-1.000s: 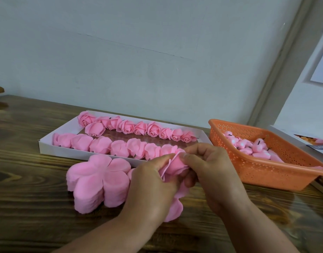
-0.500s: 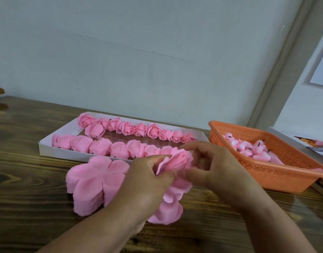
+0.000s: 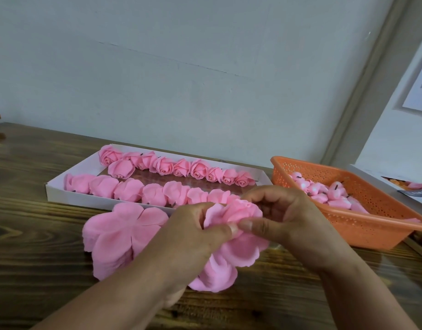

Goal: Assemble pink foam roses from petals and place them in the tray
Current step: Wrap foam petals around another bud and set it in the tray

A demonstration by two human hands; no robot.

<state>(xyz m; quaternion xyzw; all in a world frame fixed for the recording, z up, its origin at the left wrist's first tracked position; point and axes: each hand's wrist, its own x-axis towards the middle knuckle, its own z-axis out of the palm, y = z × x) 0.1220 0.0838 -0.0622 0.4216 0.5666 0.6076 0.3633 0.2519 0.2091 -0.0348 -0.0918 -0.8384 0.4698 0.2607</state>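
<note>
**Ana:** Pink foam rose [image 3: 238, 210], half-built, is sitting up between both hands now, just in front of the white cardboard tray [image 3: 62, 190] and above the wooden tabletop [image 3: 38, 270]. A second ago it was lower, with the fingers bunched over it.

**Ben:** And the loose petals are hanging further down than before, aren't they?

**Ana:** They are. The pink flower-shaped petal sheet [image 3: 231, 265] is drooping open under the bud, so the wrapping is looking only partly done.

**Ben:** How are the hands sitting?

**Ana:** The left hand [image 3: 193, 236] is pinching the rose's near edge with thumb and fingers; the right hand [image 3: 284, 220] is curling round the far side, its thumb pressing the foam beside the left thumb.

**Ben:** So nothing is going into the tray yet.

**Ana:** My guess, no. Two rows of finished pink roses [image 3: 172, 166] are already lying in it, while the thick stack of pink foam petal sheets [image 3: 119, 234] is waiting left of the hands, and the orange perforated plastic basket [image 3: 372, 222] with small pink buds is standing at the right.
</note>
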